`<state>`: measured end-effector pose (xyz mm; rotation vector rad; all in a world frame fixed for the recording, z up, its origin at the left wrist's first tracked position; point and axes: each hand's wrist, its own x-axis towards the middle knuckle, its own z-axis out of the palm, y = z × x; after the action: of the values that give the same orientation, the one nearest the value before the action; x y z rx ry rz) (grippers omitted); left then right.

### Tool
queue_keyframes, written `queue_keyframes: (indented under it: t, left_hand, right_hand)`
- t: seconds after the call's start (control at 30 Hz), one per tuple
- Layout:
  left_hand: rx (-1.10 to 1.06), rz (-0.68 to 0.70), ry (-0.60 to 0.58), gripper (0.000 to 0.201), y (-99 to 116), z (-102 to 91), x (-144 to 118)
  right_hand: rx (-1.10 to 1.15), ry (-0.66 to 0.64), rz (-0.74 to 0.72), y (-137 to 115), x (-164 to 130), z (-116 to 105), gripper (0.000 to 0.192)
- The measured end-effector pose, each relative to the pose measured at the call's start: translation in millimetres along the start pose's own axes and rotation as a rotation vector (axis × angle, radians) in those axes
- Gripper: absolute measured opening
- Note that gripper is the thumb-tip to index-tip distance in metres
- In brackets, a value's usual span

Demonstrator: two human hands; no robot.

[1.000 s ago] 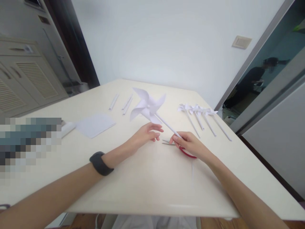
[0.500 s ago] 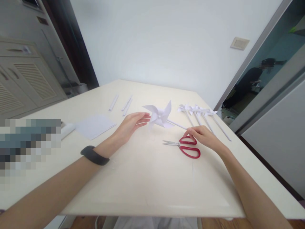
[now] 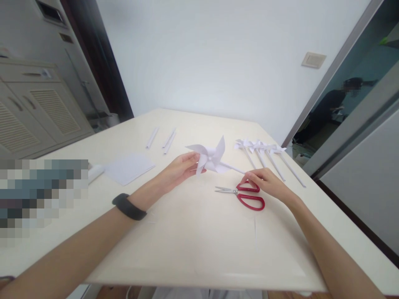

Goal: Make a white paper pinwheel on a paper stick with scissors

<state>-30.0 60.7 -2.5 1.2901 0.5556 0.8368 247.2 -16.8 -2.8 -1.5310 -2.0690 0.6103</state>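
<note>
A white paper pinwheel (image 3: 210, 158) with pointed curved blades is held above the table, its rolled paper stick running to the right. My left hand (image 3: 183, 168), with a dark band on the wrist, is closed at the pinwheel's left side, thumb in front of a blade and fingers partly behind it. The stick's lower end is pinched in my right hand (image 3: 263, 178). Just below that hand lie red-handled scissors (image 3: 237, 191) on the tabletop, blades pointing left and slightly apart.
Several finished pinwheels (image 3: 260, 146) lie in a row at the right. Paper tubes (image 3: 169, 141) lie at the back left, near stacked white paper sheets (image 3: 127, 168). A white wall (image 3: 218, 62) stands behind the table (image 3: 199, 249). Through the doorway a person (image 3: 327, 108) is visible.
My left hand has moved right and closed on the pinwheel's blade; before, its fingers were apart beside it. My right hand keeps its pinch on the stick. The view has shifted slightly.
</note>
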Motion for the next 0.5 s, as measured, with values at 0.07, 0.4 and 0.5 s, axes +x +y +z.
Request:
queue_keyframes:
  t: [0.07,0.4,0.5]
  left_hand:
    - [0.011,0.015,0.014,0.025,-0.7,0.3,0.3]
    - [0.195,0.262,0.232,0.02,1.7,7.6,-2.6]
    - [0.325,0.492,0.331,0.008,17.9,17.8,-10.6]
  right_hand:
    - [0.006,-0.006,0.0,-0.6,-0.1,0.3,0.051]
    - [0.011,0.022,0.034,3.7,5.0,3.2,0.051]
    - [0.016,0.064,0.047,5.8,7.0,4.1,0.051]
